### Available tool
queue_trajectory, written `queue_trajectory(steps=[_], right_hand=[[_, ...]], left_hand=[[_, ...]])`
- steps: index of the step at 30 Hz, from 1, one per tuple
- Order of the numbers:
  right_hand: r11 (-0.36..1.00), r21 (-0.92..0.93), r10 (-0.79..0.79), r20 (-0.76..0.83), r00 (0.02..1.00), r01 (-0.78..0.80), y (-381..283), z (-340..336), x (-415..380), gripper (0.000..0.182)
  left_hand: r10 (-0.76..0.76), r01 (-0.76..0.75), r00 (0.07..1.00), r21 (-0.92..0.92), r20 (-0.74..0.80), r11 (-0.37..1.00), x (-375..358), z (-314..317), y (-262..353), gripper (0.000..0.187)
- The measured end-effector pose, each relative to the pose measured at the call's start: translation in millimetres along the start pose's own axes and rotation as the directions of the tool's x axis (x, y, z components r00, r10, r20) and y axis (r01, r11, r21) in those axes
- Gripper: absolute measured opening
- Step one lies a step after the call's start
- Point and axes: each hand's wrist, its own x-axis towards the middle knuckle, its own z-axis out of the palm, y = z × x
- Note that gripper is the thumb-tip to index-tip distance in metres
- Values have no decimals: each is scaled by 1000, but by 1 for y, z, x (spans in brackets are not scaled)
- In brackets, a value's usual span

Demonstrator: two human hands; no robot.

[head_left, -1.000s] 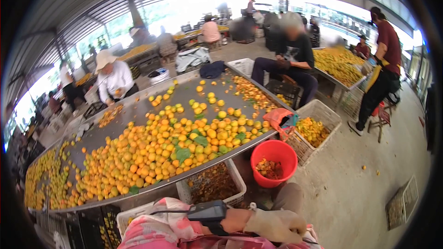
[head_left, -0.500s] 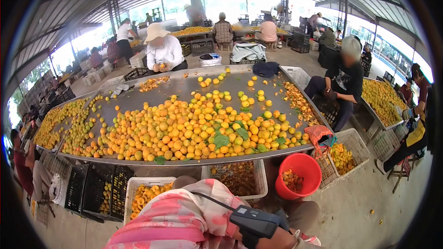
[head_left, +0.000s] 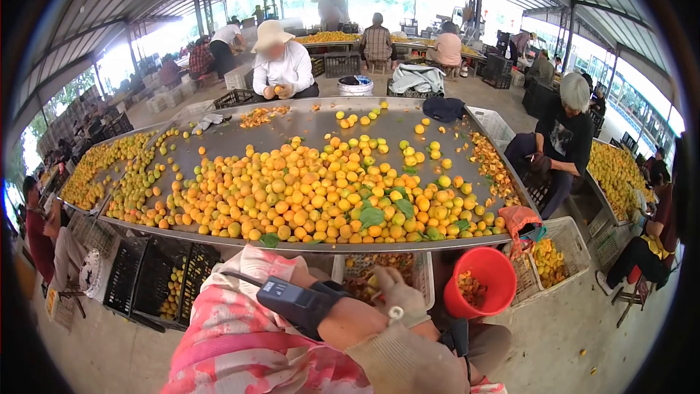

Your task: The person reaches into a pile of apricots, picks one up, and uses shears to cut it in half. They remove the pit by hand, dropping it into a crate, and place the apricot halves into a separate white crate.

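My right hand (head_left: 401,299), in a pale glove, is over the white crate (head_left: 426,277) of orange pieces below the metal table's near edge. Its fingers are curled against a yellow-green fruit (head_left: 373,282). Lower and nearer, my left hand (head_left: 408,361) is also gloved, its fingers hidden from view. Between the two gloves shows a small round pale thing (head_left: 395,314) that I cannot make out. Many orange and yellow fruits (head_left: 292,190) lie heaped on the metal table (head_left: 240,131), with green leaves (head_left: 371,217) among them.
A red bucket (head_left: 503,277) with orange scraps stands right of the crate. Beyond it is a crate of cut fruit (head_left: 548,263). Black crates (head_left: 138,277) stand at the left. A person in a hat (head_left: 281,66) and one in black (head_left: 565,131) sit at the table.
Both gloved hands have come into view over the near crate area. My left forearm has swung up and the view has shifted, moving the table slightly right and up.
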Motion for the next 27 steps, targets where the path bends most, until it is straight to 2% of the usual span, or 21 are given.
queue_trajectory(steps=[2, 3, 4, 5, 6, 7, 8, 9, 10, 11, 13, 14, 15, 16, 17, 18, 20, 22, 24, 26, 27], right_hand=[[981, 180, 121, -297, 947, -69, 6, 2, -3, 58], [971, 238, 124, -399, 909, -28, 11, 4, -3, 63], [956, 292, 137, -494, 859, 16, 20, 9, -3, 69], [911, 399, 127, -522, 844, 110, 35, 16, 0, 69], [939, 272, 6, -624, 782, 210, 20, -10, -10, 67], [932, 305, 40, -626, 779, 197, 18, -14, -8, 66], [925, 336, 77, -626, 776, 180, 17, -17, -6, 65], [892, 407, 97, -597, 796, 196, 17, -25, -5, 64], [855, 480, 126, -557, 821, 195, 18, -31, -5, 63], [834, 510, 121, -539, 834, 209, 25, -33, -3, 61], [715, 655, 169, -502, 848, 244, 34, -41, 4, 59], [745, 642, 200, -470, 860, 178, 32, -60, 0, 56], [603, 776, 266, -411, 872, 181, 38, -67, 2, 56], [719, 680, 260, -457, 851, 146, 42, -84, 3, 47], [641, 768, 390, -324, 862, -1, 56, -114, 0, 35], [686, 710, 371, -530, 763, 159, 69, -110, 12, 28], [696, 708, 375, -500, 781, 119, 86, -123, 10, 30], [780, 622, 339, -517, 786, 73, 93, -125, 21, 46], [618, 755, 341, -508, 791, 218, 96, -119, 26, 45], [603, 767, 419, -538, 732, 218, 60, -110, 21, 40], [520, 828, 326, -420, 847, 210, 58, -103, 11, 40]], left_hand=[[7, -5, 990, 9, -143, 1000, -21, -5, -3, 23], [10, -7, 977, 15, -214, 1000, -29, -6, -9, 22], [-56, 147, 968, 367, -246, 919, -44, -7, -29, 22], [-107, 283, 949, 658, -295, 698, -57, -8, -46, 22], [-81, 210, 742, 116, -665, 971, -74, -1, -34, 8], [-164, 351, 551, 48, -818, 935, -89, 8, -46, 9], [-228, 319, 353, -112, -908, 941, -101, 16, -52, 9], [-364, 133, 116, -349, -924, 928, -110, 24, -60, 9], [-331, 43, 46, -329, -942, 943, -124, 28, -76, 12], [-350, 26, -3, -350, -937, 936, -134, 30, -85, 15], [-430, 15, -36, -431, -902, 902, -143, 34, -100, 18], [-468, 35, -49, -470, -882, 882, -148, 37, -104, 19], [-453, 74, -44, -455, -891, 888, -150, 39, -109, 20], [-469, 100, -39, -470, -882, 877, -149, 37, -108, 21], [-413, 191, -9, -407, -911, 893, -152, 26, -101, 21], [-374, 189, 9, -365, -928, 912, -152, 18, -95, 20], [-338, 186, -3, -332, -941, 925, -152, 3, -96, 20], [-195, 464, 88, -133, -977, 876, -144, -11, -98, 23], [61, 664, 340, 285, -939, 692, -157, -28, -137, 19], [-257, 566, 35, -193, -966, 802, -158, -30, -170, 23], [-255, 576, 15, -200, -967, 792, -156, -30, -187, 23]])
